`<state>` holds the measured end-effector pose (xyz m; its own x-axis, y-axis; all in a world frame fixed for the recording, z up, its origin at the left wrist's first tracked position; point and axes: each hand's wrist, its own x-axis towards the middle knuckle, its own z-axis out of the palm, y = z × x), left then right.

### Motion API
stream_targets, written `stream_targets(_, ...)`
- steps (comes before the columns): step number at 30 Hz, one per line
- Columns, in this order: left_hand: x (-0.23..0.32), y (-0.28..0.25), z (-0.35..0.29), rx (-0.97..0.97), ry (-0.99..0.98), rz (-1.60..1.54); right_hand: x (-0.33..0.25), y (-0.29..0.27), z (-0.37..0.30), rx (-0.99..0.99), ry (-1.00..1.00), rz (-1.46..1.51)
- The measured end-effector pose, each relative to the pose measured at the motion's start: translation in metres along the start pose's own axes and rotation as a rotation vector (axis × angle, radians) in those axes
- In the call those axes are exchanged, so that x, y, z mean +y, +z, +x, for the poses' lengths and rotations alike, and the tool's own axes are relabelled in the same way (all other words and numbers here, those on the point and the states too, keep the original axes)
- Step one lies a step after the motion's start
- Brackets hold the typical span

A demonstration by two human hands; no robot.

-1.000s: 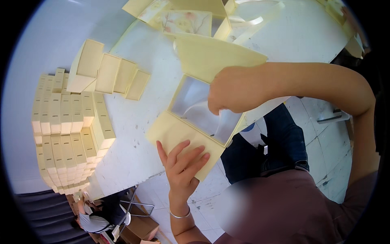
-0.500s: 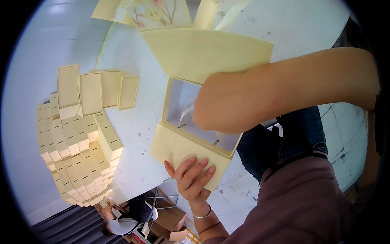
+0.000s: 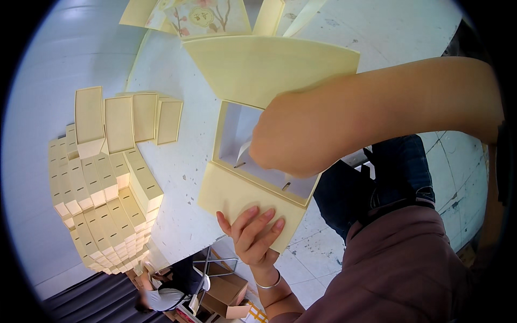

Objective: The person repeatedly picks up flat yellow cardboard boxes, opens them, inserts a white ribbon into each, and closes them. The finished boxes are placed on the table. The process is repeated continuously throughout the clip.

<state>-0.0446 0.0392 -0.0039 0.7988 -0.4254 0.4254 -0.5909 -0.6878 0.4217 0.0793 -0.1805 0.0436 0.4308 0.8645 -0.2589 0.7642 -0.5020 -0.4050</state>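
The open box point(image 3: 265, 197) sits close to the near edge of the white surface point(image 3: 186, 161), and its lower flap point(image 3: 229, 188) reaches out past that edge, over the tiled floor point(image 3: 309, 264). A strip of surface shows between the box and the stacked boxes point(image 3: 116, 207) on the left, leaving sideways room there; another stretch lies beyond the right forearm at upper right. Behind the box, room is tighter: its raised lid panel point(image 3: 269, 64) touches, or nearly touches, a flower-printed box point(image 3: 207, 19) at the top; which of the two, I cannot tell.

The left hand point(image 3: 253, 234) lies on the lower flap with its fingers spread; whether its thumb grips from underneath cannot be told. The right hand point(image 3: 299, 134) is curled, knuckles up, over the box's tray. Its fingertips are hidden, so I cannot tell what they pinch, but a narrow white ribbon point(image 3: 242, 153) runs from under it to one of two dark slots point(image 3: 286, 186) along the side next to the flap.

The box looks like stiff, smooth card, pale yellow outside and bluish white within, rectangular and straight-rimmed. The stacked boxes share that yellow and carry short dark slits. Shallow rimmed trays point(image 3: 119, 124) lean beside them. Scuffs and specks mark the glossy surface. A smooth metal bangle point(image 3: 271, 282) circles the left wrist.
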Motion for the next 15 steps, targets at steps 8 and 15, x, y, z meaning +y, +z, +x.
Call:
stream_targets(8, -0.0007, 0.0005, -0.0004, 0.006, 0.009, 0.008, -0.0011, -0.0008, -0.0013, -0.012, -0.012, -0.009)
stream_targets(15, -0.0009, 0.0017, -0.0019, 0.021, -0.005, 0.017, -0.0026, -0.0060, 0.0003, -0.106, 0.006, -0.026)
